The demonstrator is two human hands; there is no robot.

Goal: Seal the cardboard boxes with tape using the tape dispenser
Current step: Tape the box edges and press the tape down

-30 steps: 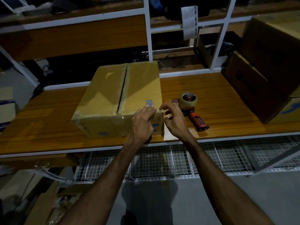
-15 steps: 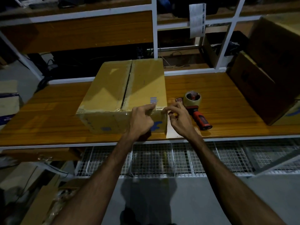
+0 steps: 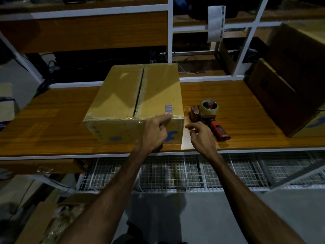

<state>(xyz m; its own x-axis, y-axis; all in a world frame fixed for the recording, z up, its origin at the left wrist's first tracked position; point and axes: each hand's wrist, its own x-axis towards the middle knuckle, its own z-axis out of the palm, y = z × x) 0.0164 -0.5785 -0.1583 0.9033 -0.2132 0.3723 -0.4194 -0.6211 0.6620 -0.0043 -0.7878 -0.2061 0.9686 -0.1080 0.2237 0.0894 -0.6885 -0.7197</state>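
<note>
Brown cardboard box [image 3: 140, 101], flaps closed, on wooden counter [image 3: 52, 124]. Left hand [image 3: 154, 132], grip relaxed, forefinger pressing clear tape at near top edge. Right hand [image 3: 202, 136] loosely curled, holding nothing, beside red-handled tape dispenser [image 3: 210, 117].

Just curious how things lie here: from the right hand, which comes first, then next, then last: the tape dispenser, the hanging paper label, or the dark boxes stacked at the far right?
From the right hand:
1. Tape dispenser, lying on the shelf just beyond the fingers.
2. Dark boxes, stacked at the shelf's right end.
3. Paper label, hanging from the upper shelf rail, farthest back.
</note>
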